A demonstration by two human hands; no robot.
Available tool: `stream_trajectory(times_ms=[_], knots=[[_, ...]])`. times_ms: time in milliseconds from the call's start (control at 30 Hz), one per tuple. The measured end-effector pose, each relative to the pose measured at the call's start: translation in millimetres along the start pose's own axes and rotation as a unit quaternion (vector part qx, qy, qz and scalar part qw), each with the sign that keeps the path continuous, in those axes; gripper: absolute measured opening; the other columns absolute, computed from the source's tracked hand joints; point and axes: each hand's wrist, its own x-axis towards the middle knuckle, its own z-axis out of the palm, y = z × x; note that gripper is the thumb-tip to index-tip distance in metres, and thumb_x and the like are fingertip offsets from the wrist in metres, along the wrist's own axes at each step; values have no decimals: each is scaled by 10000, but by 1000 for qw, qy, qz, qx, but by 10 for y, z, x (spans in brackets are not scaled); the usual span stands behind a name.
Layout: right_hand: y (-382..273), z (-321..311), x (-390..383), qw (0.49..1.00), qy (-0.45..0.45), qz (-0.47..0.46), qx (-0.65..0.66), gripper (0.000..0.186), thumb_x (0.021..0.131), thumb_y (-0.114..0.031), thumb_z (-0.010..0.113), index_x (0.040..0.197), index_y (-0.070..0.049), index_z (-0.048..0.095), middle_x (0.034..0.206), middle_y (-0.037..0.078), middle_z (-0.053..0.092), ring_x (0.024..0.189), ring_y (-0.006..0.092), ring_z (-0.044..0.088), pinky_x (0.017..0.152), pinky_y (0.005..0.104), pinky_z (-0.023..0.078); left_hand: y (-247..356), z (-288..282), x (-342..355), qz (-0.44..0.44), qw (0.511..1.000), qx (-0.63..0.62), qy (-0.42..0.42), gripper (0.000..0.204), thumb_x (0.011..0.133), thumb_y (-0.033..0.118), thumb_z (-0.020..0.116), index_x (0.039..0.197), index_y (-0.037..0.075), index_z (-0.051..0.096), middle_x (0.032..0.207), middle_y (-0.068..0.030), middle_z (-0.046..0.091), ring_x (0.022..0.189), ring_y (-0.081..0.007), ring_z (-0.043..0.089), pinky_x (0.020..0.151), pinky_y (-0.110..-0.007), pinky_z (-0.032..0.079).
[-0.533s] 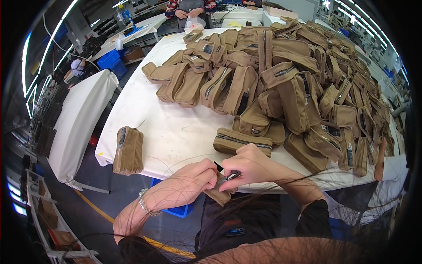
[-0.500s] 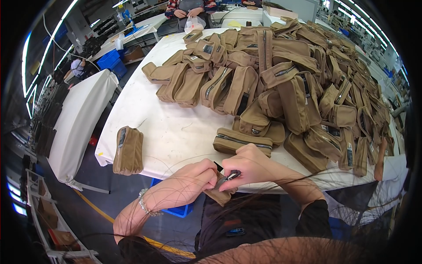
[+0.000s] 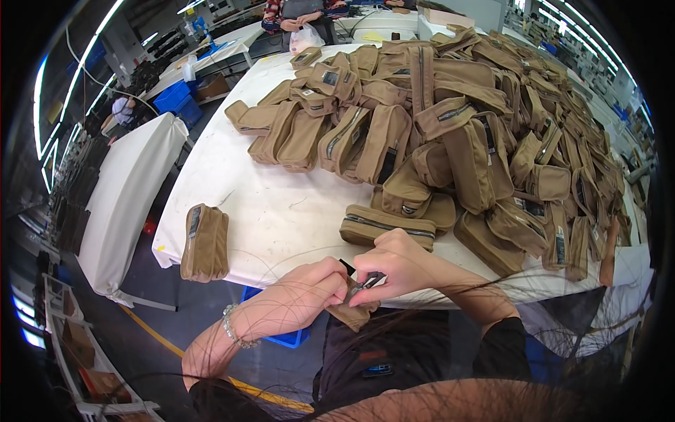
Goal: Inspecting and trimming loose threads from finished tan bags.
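Low at the table's near edge, my left hand is closed on a brown fabric pouch, mostly covered by my fingers. A black piece shows at the pouch's upper end. My right hand is wrapped round small dark thread snips, their tip against the pouch beside my left fingers. Whether the blades are touching a thread is too small to tell. Just beyond my hands lies a zipped brown pouch. Another brown pouch stands by itself at the table's left corner.
A large heap of brown pouches covers the far and right parts of the white-covered table. A narrow white table stands to the left. Below the near edge is a blue crate. Across the table, a person's hands hold something.
Both hands stay in nearly the same place, with the snips tilted slightly differently against the pouch. The pouches on the table have not moved.
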Motion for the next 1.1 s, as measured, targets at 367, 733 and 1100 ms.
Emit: stream_trajectory(times_ms=[367,733,1100], knots=[[13,13,-3,1000,-1,-14,-3,383,665,-433,824,627,-164,554,482,-30,446,409,186,428,425,306,291,-102,58,-18,-6,999,-36,5,162,790,-4,606,908,33,501,977,-117,477,837,-289,530,722,-344,455],[-16,153,-237,986,-3,99,134,469,639,-408,851,726,-91,516,561,39,531,478,215,507,489,288,389,-31,26,-4,-49,998,-21,40,197,786,-53,597,906,50,480,990,-108,460,836,-275,521,723,-333,450],[-65,327,-530,936,45,239,254,246,789,-120,755,754,-29,529,707,29,570,625,69,487,551,234,382,-323,13,-606,39,973,-227,3,145,813,127,677,797,57,550,847,-41,601,861,-220,571,801,-358,435]])
